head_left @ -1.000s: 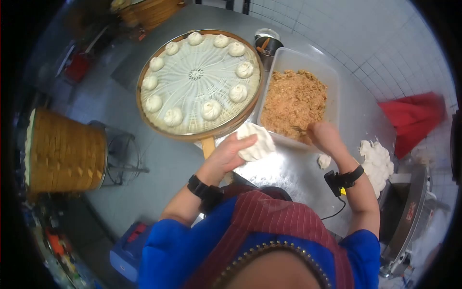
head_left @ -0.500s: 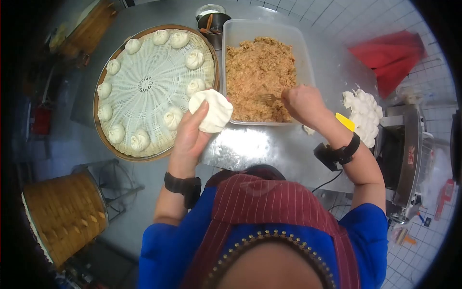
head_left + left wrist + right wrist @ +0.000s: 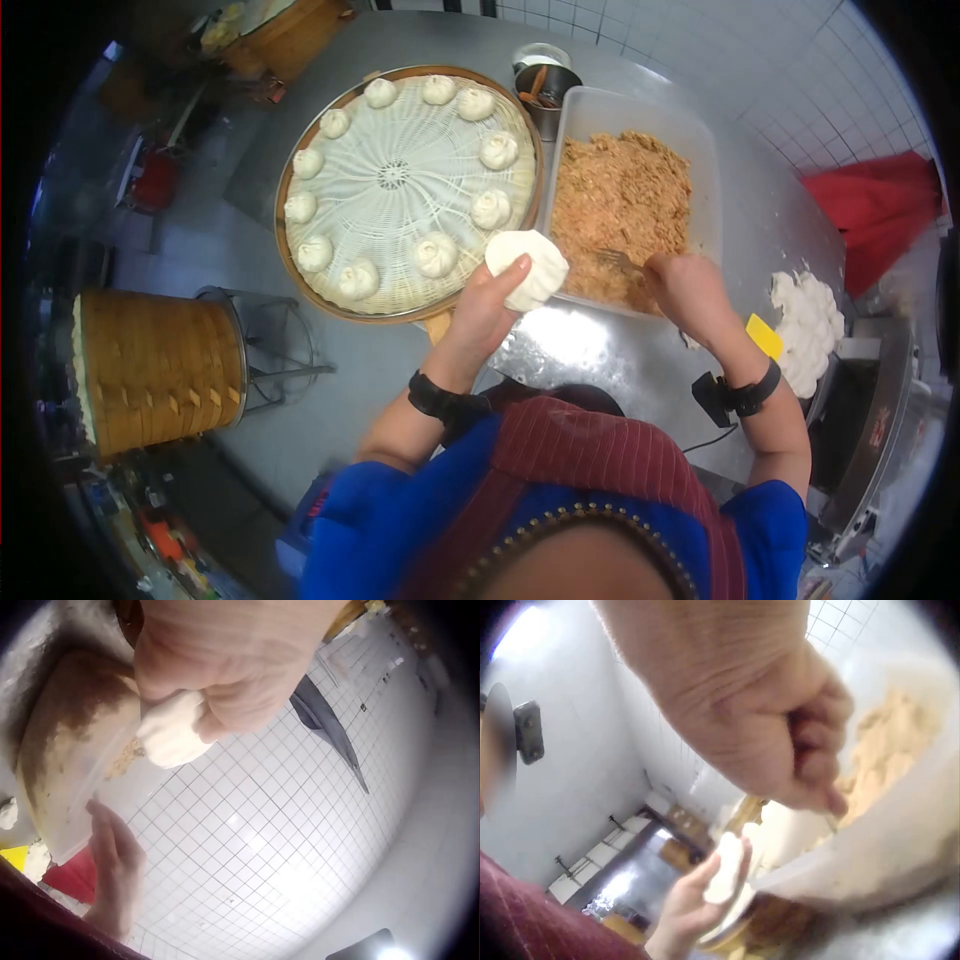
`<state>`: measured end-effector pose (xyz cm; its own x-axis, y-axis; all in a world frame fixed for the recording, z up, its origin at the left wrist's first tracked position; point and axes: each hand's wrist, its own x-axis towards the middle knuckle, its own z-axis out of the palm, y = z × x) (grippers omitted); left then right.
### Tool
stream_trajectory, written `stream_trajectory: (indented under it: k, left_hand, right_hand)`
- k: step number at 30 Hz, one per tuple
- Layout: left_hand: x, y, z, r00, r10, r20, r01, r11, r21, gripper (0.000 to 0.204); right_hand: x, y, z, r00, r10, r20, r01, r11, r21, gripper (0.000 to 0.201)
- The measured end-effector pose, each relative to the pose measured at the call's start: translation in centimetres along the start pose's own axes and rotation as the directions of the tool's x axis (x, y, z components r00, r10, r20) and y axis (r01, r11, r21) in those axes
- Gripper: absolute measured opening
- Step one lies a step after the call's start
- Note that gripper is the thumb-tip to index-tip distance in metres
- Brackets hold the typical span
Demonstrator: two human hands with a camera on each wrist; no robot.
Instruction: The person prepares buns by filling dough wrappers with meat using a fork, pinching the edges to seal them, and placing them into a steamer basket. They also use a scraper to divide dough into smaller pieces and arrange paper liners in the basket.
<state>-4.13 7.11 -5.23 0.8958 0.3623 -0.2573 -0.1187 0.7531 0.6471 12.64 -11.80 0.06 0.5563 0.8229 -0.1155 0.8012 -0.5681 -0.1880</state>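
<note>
In the head view my left hand (image 3: 485, 312) holds a round, flat dough wrapper (image 3: 527, 270), its thumb on top, beside the tub's near left corner. The left wrist view catches the wrapper (image 3: 174, 731) under the curled fingers. My right hand (image 3: 692, 292) grips a fork (image 3: 618, 260) over the near part of a clear plastic tub (image 3: 706, 180). Its tines are at the brownish minced filling (image 3: 620, 195); most of the handle is hidden in the fist. Pleated buns (image 3: 436, 255) ring a large round woven steamer tray (image 3: 395, 230) left of the tub.
Dough pieces (image 3: 806, 325) lie at the right beside a yellow scraper-like piece (image 3: 764, 337). A dark metal pot (image 3: 548, 90) stands behind the tub. A red cloth (image 3: 880, 215) hangs at the far right, above a metal machine (image 3: 870, 430). A wooden steamer (image 3: 165, 365) sits at lower left.
The head view swung and came back. The left hand raised the wrapper slightly, so it now overlaps the steamer's edge. The fork stays in the near part of the filling, more of it showing.
</note>
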Motion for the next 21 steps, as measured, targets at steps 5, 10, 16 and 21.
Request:
stream_trajectory:
  k: [5, 10, 16, 21]
  left_hand:
    - [0.0, -0.2, 0.0, 0.999, 0.004, -0.042, -0.005, 1.000, -0.015, 0.032]
    - [0.2, -0.3, 0.0, 0.998, 0.012, -0.060, -0.013, 1.000, -0.009, 0.033]
    - [0.3, 0.1, -0.2, 0.996, -0.003, -0.093, 0.001, 1.000, -0.022, 0.034]
    - [0.6, 1.7, 0.4, 0.985, 0.102, -0.139, -0.098, 0.995, 0.035, 0.035]
  right_hand:
    - [-0.3, -1.0, 0.8, 0.993, -0.110, 0.033, 0.109, 0.994, 0.018, 0.018]
    - [-0.7, -1.7, 0.4, 0.987, -0.095, 0.128, 0.068, 0.977, 0.200, 0.018]
    - [-1.0, -2.1, 0.7, 0.988, -0.083, 0.134, 0.042, 0.958, 0.284, 0.018]
    - [-1.6, -0.8, -0.6, 0.995, -0.010, 0.098, -0.040, 0.866, 0.498, 0.019]
